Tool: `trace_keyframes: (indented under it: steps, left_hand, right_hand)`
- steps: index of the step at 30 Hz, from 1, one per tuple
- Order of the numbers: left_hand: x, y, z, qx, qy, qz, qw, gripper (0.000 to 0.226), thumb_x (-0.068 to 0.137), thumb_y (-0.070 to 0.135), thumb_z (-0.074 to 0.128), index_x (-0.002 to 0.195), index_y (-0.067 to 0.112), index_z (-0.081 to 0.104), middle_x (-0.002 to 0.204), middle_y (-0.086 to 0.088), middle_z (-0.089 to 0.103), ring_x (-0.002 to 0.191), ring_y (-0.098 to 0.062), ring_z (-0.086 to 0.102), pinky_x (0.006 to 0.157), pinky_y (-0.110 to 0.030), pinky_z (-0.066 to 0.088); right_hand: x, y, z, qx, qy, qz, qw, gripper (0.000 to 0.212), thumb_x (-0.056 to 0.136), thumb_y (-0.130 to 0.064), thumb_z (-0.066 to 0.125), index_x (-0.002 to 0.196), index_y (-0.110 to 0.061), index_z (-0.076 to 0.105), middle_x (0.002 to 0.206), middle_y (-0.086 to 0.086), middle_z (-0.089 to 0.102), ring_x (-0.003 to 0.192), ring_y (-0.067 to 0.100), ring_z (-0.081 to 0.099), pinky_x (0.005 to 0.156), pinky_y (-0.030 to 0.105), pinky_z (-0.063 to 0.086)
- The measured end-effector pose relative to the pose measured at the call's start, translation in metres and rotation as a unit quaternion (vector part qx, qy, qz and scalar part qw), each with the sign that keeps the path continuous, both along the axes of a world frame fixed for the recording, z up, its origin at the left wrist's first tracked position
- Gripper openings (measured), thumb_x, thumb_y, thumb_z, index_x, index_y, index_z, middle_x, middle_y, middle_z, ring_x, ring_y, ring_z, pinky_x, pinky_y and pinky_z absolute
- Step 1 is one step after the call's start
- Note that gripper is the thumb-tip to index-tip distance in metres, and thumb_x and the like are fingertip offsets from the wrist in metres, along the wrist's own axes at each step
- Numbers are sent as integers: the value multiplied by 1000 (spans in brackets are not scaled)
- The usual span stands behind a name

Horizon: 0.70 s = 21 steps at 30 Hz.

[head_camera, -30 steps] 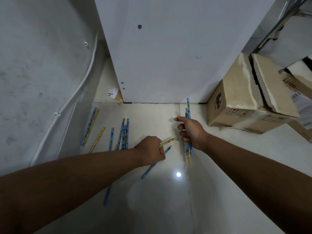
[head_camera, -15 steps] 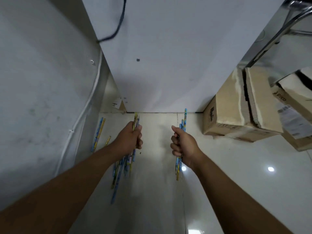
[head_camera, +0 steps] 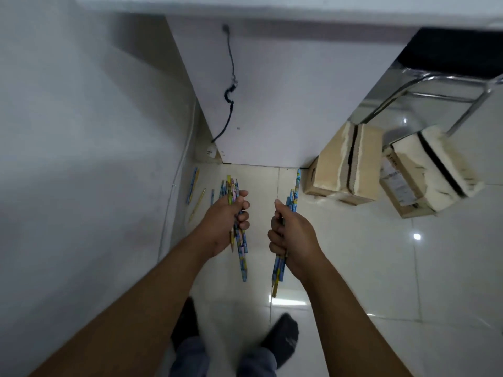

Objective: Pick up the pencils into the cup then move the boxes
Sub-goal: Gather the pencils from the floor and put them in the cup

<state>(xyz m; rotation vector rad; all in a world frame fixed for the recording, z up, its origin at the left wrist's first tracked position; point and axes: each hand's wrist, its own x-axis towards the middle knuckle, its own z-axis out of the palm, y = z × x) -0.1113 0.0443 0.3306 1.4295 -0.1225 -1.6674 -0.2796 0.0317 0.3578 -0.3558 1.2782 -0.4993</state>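
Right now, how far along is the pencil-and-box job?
Done: no pencils cupped; no cup in view. In hand: left hand grips one pencil bundle, right hand another. Left: loose pencils on the floor by the wall; two cardboard boxes untouched.

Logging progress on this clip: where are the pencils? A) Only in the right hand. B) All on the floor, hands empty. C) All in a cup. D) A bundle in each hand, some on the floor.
D: the left hand grips one pencil bundle, the right hand a second bundle; loose pencils lie on the floor.
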Motion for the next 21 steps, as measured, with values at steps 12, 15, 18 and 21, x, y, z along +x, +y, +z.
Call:
trace_keyframes:
  steps: [12,15,18,21]
  left_hand:
    - [-53,48,324,-69,91,77,990,17,114,9,34,126,4,45,102,-16,67,106,-32,76,85,-35,64]
    - [-54,56,376,-75,93,89,989,33,115,11,31,143,-5,41,132,-27,66,110,-32,75,93,-37,62]
    - [-50,60,414,-102,101,108,984,25,115,9,28,133,6,44,120,-22,74,111,-31,74,114,-45,47]
    - [-46,56,434,-126,85,90,984,28,115,10,26,142,9,36,131,-25,69,124,-34,68,111,-44,49]
  right_hand:
    - [-35,33,298,-25,10,43,999,34,110,-30,51,80,-18,45,60,0,38,45,14,26,42,26,24]
    - [-33,35,347,-55,43,81,994,35,110,-28,50,78,-17,44,60,2,43,47,15,29,43,26,29]
    - [-27,33,383,-89,72,111,987,33,109,-28,52,79,-14,51,62,5,54,54,19,42,50,29,42]
    - [-20,31,406,-91,53,119,987,28,110,-28,52,95,-7,63,75,11,66,60,23,65,59,37,62]
